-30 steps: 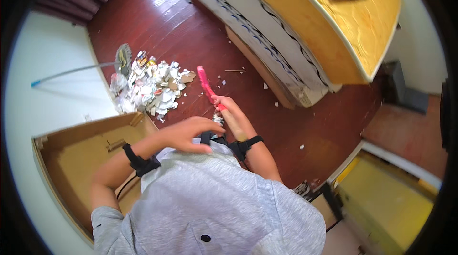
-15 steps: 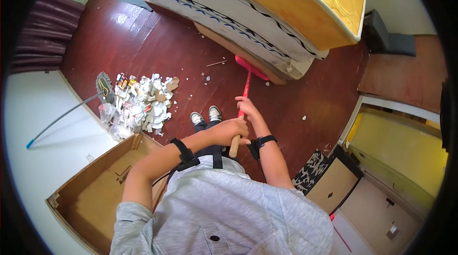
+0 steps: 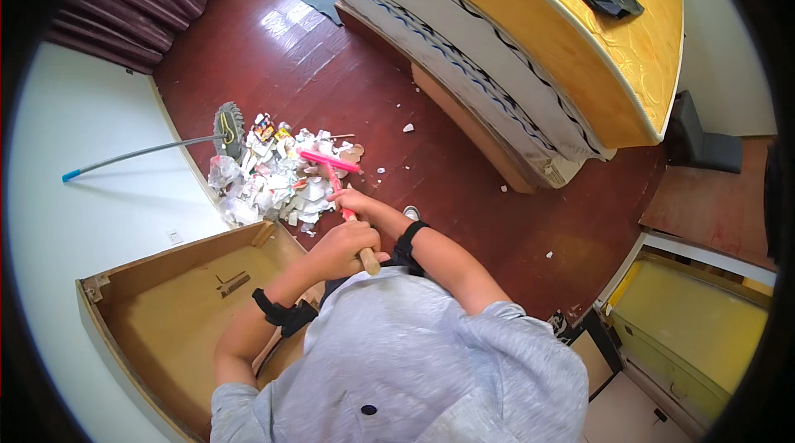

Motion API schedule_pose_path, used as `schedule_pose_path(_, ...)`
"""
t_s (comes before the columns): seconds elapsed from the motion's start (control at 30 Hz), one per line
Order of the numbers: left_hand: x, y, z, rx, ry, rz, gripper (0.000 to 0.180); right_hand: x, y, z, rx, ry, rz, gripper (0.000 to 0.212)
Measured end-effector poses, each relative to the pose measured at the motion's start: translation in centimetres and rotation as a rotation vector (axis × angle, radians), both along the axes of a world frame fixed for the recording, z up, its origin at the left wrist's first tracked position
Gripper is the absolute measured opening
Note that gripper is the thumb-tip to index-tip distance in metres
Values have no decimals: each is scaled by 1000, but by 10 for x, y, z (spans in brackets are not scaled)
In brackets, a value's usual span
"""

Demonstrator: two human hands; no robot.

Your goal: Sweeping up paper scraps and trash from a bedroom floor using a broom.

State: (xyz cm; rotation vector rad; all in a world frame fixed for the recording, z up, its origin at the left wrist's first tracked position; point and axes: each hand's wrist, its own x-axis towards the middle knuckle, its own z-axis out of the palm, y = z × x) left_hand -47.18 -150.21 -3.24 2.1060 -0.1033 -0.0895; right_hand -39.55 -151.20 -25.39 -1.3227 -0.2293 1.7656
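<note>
Broom (image 3: 335,174) handle partly behind hands (image 3: 348,232)

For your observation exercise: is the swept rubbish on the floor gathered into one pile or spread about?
Mostly gathered: the rubbish pile sits by the wall, with the pink broom on it; a few scraps lie apart.

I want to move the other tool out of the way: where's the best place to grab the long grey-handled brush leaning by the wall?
Take the grey-handled brush mid-shaft, coming from the open floor side. The thin pole is bare there, while its bristled head is pressed against the rubbish pile. Both hands are busy: left hand and right hand grip the pink broom.
</note>
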Motion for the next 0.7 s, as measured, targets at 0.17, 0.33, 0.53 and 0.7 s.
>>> schedule_pose_path(0.17,-28,26,33,-78,-196,-73,27,-27,11,40,24,-105,131,40)
schedule_pose_path(0.33,-22,41,26,-203,-324,-308,26,7,-34,96,-200,-184,-69,39)
schedule_pose_path(0.53,42,20,-15,-170,-339,-485,14,60,-120,86,-369,-170,-451,8)
schedule_pose_path(0.7,108,-24,-35,-319,-137,-609,12,99,-206,45,-483,-191,-734,18)
